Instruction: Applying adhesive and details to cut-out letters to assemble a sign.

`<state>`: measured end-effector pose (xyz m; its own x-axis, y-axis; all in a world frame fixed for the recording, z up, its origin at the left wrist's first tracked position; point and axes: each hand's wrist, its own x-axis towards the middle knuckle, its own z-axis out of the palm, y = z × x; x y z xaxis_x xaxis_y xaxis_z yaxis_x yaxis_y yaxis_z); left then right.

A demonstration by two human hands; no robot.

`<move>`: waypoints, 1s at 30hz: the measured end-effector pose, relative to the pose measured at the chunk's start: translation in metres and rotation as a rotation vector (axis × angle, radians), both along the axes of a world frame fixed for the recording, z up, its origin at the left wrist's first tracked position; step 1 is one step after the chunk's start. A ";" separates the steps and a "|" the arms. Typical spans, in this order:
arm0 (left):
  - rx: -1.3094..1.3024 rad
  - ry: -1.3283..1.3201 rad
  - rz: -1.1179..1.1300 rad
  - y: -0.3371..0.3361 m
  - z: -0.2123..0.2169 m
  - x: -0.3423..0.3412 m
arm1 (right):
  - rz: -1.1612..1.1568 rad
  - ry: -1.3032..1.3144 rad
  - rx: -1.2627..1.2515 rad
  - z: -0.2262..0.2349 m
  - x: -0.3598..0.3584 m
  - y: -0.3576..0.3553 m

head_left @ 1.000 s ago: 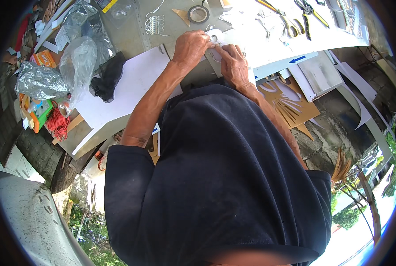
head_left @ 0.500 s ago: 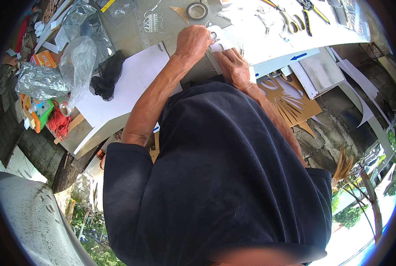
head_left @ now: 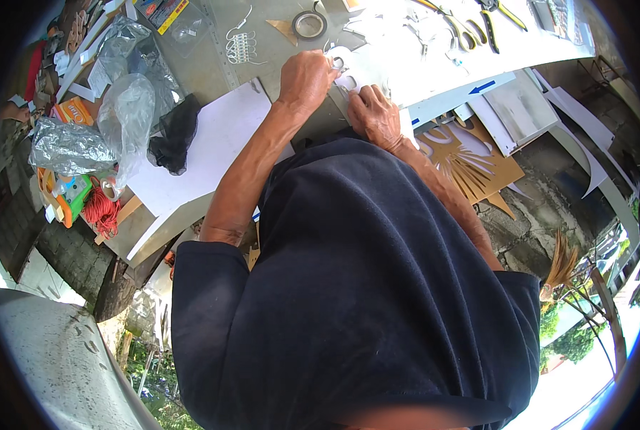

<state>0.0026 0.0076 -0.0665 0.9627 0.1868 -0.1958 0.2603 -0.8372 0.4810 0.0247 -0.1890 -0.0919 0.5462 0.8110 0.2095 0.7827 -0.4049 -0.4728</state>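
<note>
My left hand (head_left: pixel 305 82) is closed at the edge of a small white piece with curved cut-outs (head_left: pixel 346 82), its fingertips against the piece's upper left side. Close by on the right, my right hand (head_left: pixel 375 117) has its fingers bent together at the lower side of the same piece. Glare washes out part of the piece, and my knuckles hide the fingertips. Just beyond the hands lies a roll of dark tape (head_left: pixel 310 26). A string of small white modules on a wire (head_left: pixel 241 49) rests to the left of it.
Yellow-handled scissors (head_left: pixel 466 34) and pliers (head_left: pixel 502 20) lie at the far right. On the left are a white sheet (head_left: pixel 205 150), a black cloth (head_left: pixel 174 136), clear plastic bags (head_left: pixel 126 107) and red cord (head_left: pixel 101 213). A gold cut-out panel (head_left: pixel 470 168) sits below the table edge.
The view has shifted slightly, so the table things sit a little differently in the picture. Both hands remain at the white piece, with only slight movement.
</note>
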 end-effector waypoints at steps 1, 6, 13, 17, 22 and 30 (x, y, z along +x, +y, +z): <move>-0.003 -0.019 0.003 0.000 0.000 -0.001 | -0.007 -0.002 0.001 0.000 -0.001 0.001; -0.026 -0.038 0.018 -0.001 0.002 -0.002 | 0.012 0.019 0.036 -0.004 -0.002 0.002; -0.026 -0.059 0.035 -0.002 0.001 -0.002 | -0.187 0.107 0.093 -0.003 -0.003 0.012; -0.033 -0.063 0.040 -0.001 0.000 -0.002 | -0.323 0.190 0.006 -0.003 -0.003 0.017; -0.034 -0.041 0.026 0.000 0.000 0.002 | -0.450 0.374 -0.050 0.006 0.000 0.021; -0.028 -0.033 0.000 0.003 0.001 0.010 | -0.551 0.560 -0.136 0.013 0.008 0.025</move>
<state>0.0122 0.0107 -0.0651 0.9687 0.1821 -0.1687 0.2440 -0.8233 0.5124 0.0327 -0.1635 -0.0787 0.8707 0.3924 -0.2964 0.1135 -0.7468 -0.6553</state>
